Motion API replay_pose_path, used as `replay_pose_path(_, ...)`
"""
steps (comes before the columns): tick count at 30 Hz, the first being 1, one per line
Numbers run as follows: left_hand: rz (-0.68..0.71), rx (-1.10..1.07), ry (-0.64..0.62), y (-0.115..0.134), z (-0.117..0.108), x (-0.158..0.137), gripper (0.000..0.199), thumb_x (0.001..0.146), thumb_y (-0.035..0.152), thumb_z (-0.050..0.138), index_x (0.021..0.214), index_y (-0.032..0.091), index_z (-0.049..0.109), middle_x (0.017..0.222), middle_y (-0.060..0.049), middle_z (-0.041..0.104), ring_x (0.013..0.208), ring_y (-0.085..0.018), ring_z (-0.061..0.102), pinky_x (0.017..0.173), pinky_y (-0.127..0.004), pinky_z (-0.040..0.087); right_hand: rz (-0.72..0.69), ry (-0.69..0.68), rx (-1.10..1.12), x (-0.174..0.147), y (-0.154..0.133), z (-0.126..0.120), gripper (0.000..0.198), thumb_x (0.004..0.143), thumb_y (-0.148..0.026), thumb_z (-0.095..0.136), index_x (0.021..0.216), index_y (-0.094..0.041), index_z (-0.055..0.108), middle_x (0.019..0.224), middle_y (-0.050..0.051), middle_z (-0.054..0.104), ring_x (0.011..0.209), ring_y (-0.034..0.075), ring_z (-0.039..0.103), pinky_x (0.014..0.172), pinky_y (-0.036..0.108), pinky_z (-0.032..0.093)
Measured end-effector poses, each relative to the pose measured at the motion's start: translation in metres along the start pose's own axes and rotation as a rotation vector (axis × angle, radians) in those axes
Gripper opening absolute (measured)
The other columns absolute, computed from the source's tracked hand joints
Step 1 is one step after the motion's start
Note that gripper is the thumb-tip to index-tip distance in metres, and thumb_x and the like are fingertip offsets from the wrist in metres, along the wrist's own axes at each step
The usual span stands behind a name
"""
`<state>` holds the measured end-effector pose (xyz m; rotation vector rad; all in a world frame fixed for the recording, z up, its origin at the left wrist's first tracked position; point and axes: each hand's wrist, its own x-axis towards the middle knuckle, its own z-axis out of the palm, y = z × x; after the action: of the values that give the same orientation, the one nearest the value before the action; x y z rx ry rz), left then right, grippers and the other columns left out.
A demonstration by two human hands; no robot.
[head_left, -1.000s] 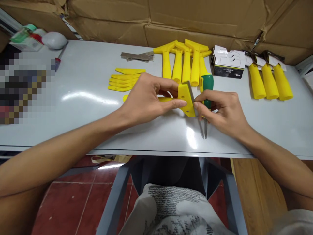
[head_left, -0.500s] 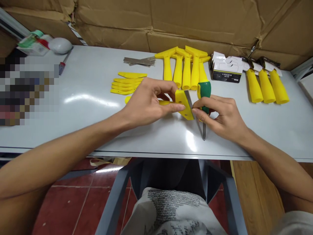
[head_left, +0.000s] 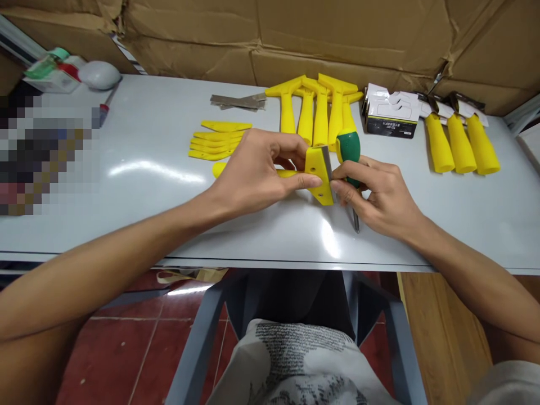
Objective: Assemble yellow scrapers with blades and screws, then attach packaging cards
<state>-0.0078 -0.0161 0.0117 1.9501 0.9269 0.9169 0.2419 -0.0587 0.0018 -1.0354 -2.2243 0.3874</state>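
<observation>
My left hand (head_left: 265,171) is closed around a yellow scraper (head_left: 323,193), its head turned to the right and its handle running left under my fingers. A thin grey blade (head_left: 327,160) lies along the head's right edge. Thumb and forefinger of my right hand (head_left: 375,194) touch this blade near its middle. The same hand holds a screwdriver (head_left: 349,147) with a green and yellow handle between its fingers; the metal shaft points down toward the table. A small screw (head_left: 321,195) shows in the scraper head. The palm side of my right hand is hidden.
Several yellow scraper handles (head_left: 321,115) lie behind my hands. Left of them are flat yellow pieces (head_left: 215,142) and loose blades (head_left: 236,102). White and black boxes (head_left: 391,115) and scrapers with black-covered heads (head_left: 459,143) sit at the right. Another screwdriver (head_left: 104,109) lies far left.
The blade has moved closer against the scraper head, which has turned slightly more upright. The screwdriver in my right hand has tilted, its tip swinging a little right. The view has shifted slightly.
</observation>
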Motion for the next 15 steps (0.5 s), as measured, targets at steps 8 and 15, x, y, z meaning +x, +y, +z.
replay_pose_path(8, 0.014, 0.004, -0.044, 0.002, -0.006, 0.006, 0.055, 0.076, 0.073, 0.098, 0.083, 0.022, 0.078, 0.093, -0.006, 0.084, 0.084, -0.022, 0.077, 0.086, -0.039, 0.07, -0.024, 0.03, -0.013, 0.0, 0.0, -0.001, 0.019, 0.109, -0.033, 0.063, 0.096, -0.022, 0.071, 0.081, 0.002, 0.065, 0.071, 0.015, 0.053, 0.07, 0.032, 0.043)
replay_pose_path(15, -0.053, -0.034, -0.071, 0.0, -0.009, 0.012, 0.055, 0.072, 0.07, 0.101, 0.084, 0.021, 0.078, 0.094, -0.006, 0.085, 0.086, -0.023, 0.079, 0.082, -0.037, 0.069, 0.099, -0.001, 0.135, 0.004, 0.003, -0.005, 0.033, 0.11, -0.052, 0.067, 0.097, -0.024, 0.077, 0.086, 0.002, 0.076, 0.074, 0.015, 0.064, 0.066, 0.03, 0.048)
